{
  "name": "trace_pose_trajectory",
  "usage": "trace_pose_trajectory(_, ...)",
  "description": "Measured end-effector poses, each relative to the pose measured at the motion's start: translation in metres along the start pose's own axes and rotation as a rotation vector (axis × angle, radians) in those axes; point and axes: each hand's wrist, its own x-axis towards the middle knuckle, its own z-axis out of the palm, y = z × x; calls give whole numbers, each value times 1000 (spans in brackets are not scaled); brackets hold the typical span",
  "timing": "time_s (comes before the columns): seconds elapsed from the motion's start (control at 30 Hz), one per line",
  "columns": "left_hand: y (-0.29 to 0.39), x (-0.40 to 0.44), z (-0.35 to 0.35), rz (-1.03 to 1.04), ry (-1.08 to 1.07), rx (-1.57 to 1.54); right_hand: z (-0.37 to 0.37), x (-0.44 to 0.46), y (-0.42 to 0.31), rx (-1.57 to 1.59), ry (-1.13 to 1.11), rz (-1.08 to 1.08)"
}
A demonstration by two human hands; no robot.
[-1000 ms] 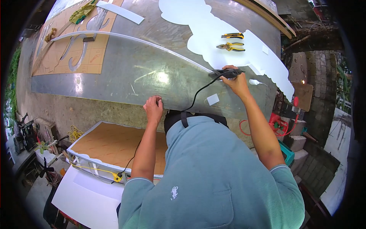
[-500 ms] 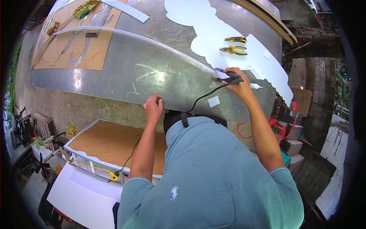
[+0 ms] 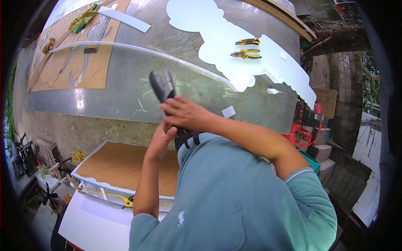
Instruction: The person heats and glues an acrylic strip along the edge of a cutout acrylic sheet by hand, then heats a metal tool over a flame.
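Observation:
A black corded hair straightener [image 3: 161, 85], its two arms apart in a V, points away from me over the near table edge. My right hand [image 3: 188, 115] lies across its lower part, fingers closed over it and slightly blurred. Below, my left hand [image 3: 160, 140] is closed around the handle end, its fingers partly hidden by my right hand. A long, thin white strip [image 3: 142, 49] curves across the metal table [image 3: 125, 79] to the edge of a scalloped white sheet [image 3: 222, 46]. A small white square [image 3: 228, 111] rests near my right forearm.
Yellow-handled pliers [image 3: 247, 54] and a utility knife [image 3: 248, 42] lie on the white sheet. A small white bottle [image 3: 273, 91] is at right. Brown cut-out board [image 3: 96, 75] and a glove [image 3: 83, 19] lie at left. A brown-topped frame [image 3: 125, 165] stands below the table edge.
My right hand has carried the hair straightener left, away from the strip's end, to my left hand. My left hand has left the table edge and closed on the handle.

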Motion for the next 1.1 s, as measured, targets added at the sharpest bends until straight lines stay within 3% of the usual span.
trace_pose_trajectory(0.07, -21, -3, -16, 24, 221, 164, 30, 13, -7, 36, -63, -98)
trace_pose_trajectory(0.2, -55, -2, -46, 5, 315, -83, 72, 17, -7, 15, -46, -164)
trace_pose_trajectory(0.3, -85, 8, -72, 55, 345, -116, 78, 19, 2, 86, 25, -28)
trace_pose_trajectory(0.43, -102, 27, -84, 40, 409, -103, 59, -22, 29, 346, 135, 425)
trace_pose_trajectory(0.53, -126, 41, -105, -38, 559, 100, 44, -93, 50, 383, 278, 801)
trace_pose_trajectory(0.6, -131, 44, -109, -97, 778, 616, 45, -149, 61, 412, 386, 1121)
trace_pose_trajectory(0.67, -120, 44, -101, -126, 829, 746, 38, -201, 73, 453, 409, 1472)
trace_pose_trajectory(0.73, -102, 45, -88, -153, 868, 890, 36, -242, 83, 381, 428, 1585)
trace_pose_trajectory(0.8, -80, 47, -69, 74, 1014, 1445, 34, -261, 89, 382, 379, 1619)
trace_pose_trajectory(0.83, -62, 54, -55, 75, 995, 1467, 31, -267, 92, 378, 314, 1630)
trace_pose_trajectory(0.9, -29, 72, -27, 325, 845, 1632, 36, -271, 97, 381, 314, 1627)
trace_pose_trajectory(1.0, -10, 110, -22, 490, 792, 1831, 44, -270, 108, 428, 296, 1643)
trace_pose_trajectory(1.03, -14, 117, -33, 387, 902, 1754, 44, -268, 113, 460, 287, 1662)
trace_pose_trajectory(1.1, -21, 121, -40, 347, 837, 1680, 41, -264, 122, 454, 267, 1667)
